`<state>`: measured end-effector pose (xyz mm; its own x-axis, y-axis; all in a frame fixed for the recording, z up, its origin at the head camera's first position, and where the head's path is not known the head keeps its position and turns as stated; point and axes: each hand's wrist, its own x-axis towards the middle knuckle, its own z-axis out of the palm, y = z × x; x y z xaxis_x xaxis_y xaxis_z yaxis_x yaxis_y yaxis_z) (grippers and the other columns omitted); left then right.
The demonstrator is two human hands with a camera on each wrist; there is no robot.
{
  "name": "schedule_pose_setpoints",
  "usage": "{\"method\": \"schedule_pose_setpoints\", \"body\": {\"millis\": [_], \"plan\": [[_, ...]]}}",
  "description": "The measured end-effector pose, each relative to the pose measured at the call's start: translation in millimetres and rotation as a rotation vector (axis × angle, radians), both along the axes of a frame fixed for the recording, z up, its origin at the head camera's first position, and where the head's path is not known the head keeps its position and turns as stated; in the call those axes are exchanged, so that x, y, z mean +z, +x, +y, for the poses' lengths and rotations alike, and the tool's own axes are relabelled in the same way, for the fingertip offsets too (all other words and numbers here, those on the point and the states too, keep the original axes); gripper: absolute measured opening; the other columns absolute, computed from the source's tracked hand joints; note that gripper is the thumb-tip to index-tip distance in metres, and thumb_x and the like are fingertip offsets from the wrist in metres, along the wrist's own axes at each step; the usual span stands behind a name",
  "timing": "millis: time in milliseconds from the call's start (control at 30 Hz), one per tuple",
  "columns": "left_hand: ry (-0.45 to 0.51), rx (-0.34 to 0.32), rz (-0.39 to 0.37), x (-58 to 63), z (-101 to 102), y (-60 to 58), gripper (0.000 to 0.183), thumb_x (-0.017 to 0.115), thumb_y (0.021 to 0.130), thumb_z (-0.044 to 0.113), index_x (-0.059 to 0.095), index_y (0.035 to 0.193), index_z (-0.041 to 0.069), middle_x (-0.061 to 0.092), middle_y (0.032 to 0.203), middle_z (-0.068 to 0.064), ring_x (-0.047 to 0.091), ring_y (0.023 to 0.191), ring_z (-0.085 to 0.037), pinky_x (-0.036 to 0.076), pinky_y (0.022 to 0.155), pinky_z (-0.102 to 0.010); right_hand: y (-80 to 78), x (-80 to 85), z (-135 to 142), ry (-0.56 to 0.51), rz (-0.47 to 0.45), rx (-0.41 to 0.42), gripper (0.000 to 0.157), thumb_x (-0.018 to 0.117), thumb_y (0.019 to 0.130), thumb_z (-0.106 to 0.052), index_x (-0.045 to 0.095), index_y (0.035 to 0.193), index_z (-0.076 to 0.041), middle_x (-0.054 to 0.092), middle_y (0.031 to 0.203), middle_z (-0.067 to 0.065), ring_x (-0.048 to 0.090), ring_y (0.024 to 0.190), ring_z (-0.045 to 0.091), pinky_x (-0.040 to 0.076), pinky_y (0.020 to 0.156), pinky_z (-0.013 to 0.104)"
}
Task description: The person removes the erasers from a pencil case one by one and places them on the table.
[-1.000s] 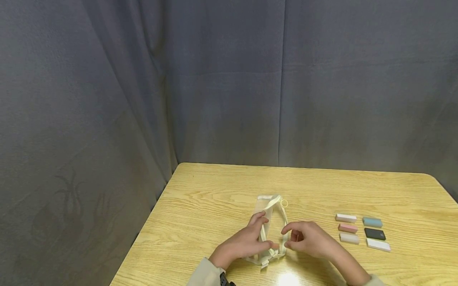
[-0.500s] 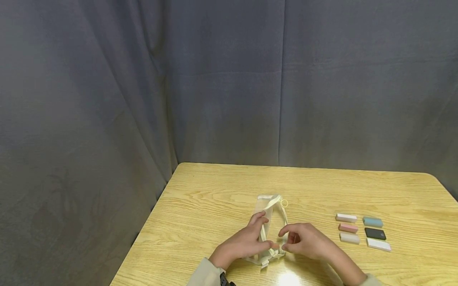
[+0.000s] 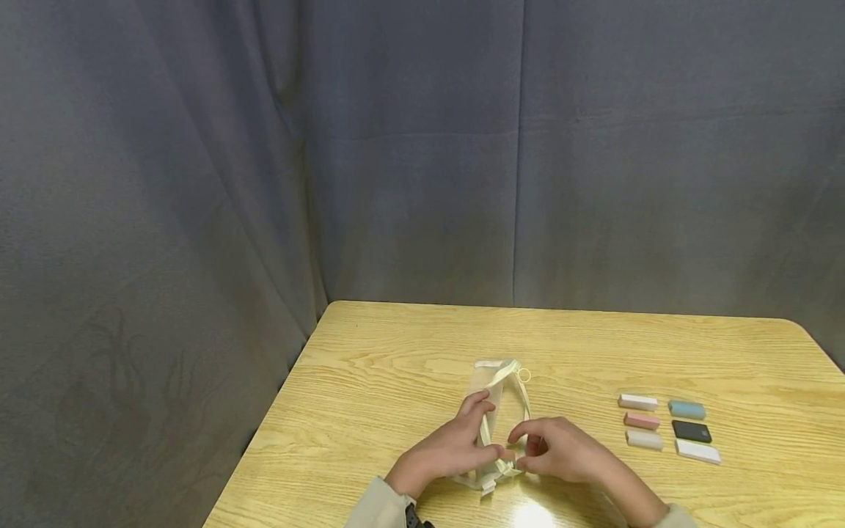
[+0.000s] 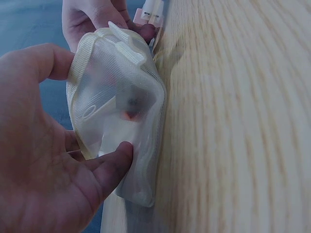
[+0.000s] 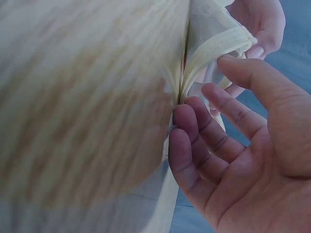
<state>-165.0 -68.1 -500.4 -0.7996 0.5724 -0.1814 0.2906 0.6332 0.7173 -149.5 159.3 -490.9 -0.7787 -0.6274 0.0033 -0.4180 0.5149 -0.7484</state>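
A pale, see-through mesh pouch (image 3: 485, 378) with a cream zip lies on the table, its mouth spread. My left hand (image 3: 449, 445) grips its left side, thumb near the zip's front end and fingers farther back. My right hand (image 3: 564, 449) is at the right edge of the mouth, fingers loosely bent. In the right wrist view its thumb lies against the zip band (image 5: 211, 48), and no thing shows between its fingers. Through the mesh in the left wrist view, a small orange spot (image 4: 130, 115) shows inside; its kind is unclear.
To the right lie small blocks in two columns: a white block (image 3: 637, 402), pink block (image 3: 642, 420), beige block (image 3: 644, 439), blue block (image 3: 687, 409), black block (image 3: 692, 431) and another white block (image 3: 698, 451). A grey curtain (image 3: 409, 183) hangs behind the wooden table (image 3: 370, 367).
My right hand has moved a little left, its fingertips coming closer to the left thumb at the pouch's mouth. The left hand and the blocks have stayed in place.
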Motion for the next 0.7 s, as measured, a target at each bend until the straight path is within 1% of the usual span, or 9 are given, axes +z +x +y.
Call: {"method": "schedule_pose_setpoints", "body": {"millis": [200, 300, 400, 567, 700], "plan": [[0.007, 0.0, 0.001, -0.4, 0.1, -0.4, 0.074, 0.055, 0.084, 0.051, 0.027, 0.144, 0.018, -0.001, 0.154, 0.014, 0.056, 0.068, -0.008, 0.048, 0.056, -0.024, -0.2, -0.8, -1.8, -0.004, 0.021, 0.024, 0.031, 0.069, 0.083, -0.031, 0.063, 0.107, -0.013, 0.057, 0.071, -0.01, 0.05, 0.059, 0.0, 0.045, 0.057, 0.021], [0.009, -0.005, 0.008, 0.0, -0.2, -0.3, 0.075, 0.055, 0.085, 0.052, 0.027, 0.145, 0.017, 0.0, 0.154, 0.013, 0.057, 0.077, -0.008, 0.048, 0.058, -0.022, -1.0, -0.6, -3.1, 0.007, 0.033, 0.03, 0.03, 0.07, 0.082, -0.029, 0.064, 0.107, -0.013, 0.056, 0.07, -0.011, 0.05, 0.06, 0.001, 0.045, 0.057, 0.02], [0.014, -0.01, 0.009, 0.1, -0.5, -0.1, 0.075, 0.055, 0.085, 0.053, 0.026, 0.145, 0.017, 0.0, 0.154, 0.012, 0.056, 0.079, -0.007, 0.048, 0.059, -0.021, -2.1, 0.3, -4.4, 0.02, 0.032, 0.035, 0.029, 0.071, 0.082, -0.027, 0.064, 0.107, -0.013, 0.055, 0.069, -0.01, 0.049, 0.06, 0.002, 0.045, 0.058, 0.02], [0.023, -0.019, 0.002, -1.0, -0.6, -0.2, 0.077, 0.055, 0.085, 0.054, 0.026, 0.145, 0.016, -0.002, 0.154, 0.011, 0.055, 0.068, -0.007, 0.049, 0.055, -0.023, -4.0, 1.0, -5.9, 0.045, 0.014, 0.035, 0.029, 0.072, 0.079, -0.025, 0.065, 0.106, -0.017, 0.055, 0.07, -0.01, 0.049, 0.061, 0.003, 0.045, 0.057, 0.02], [-0.009, -0.027, 0.046, -1.8, -0.2, -0.4, 0.077, 0.053, 0.085, 0.056, 0.027, 0.144, 0.015, 0.0, 0.155, 0.01, 0.056, 0.081, -0.008, 0.048, 0.06, -0.021, -4.6, 0.8, -5.3, 0.049, -0.009, 0.043, 0.029, 0.073, 0.078, -0.025, 0.065, 0.106, -0.018, 0.054, 0.072, -0.009, 0.049, 0.064, 0.004, 0.045, 0.059, 0.02]]}}
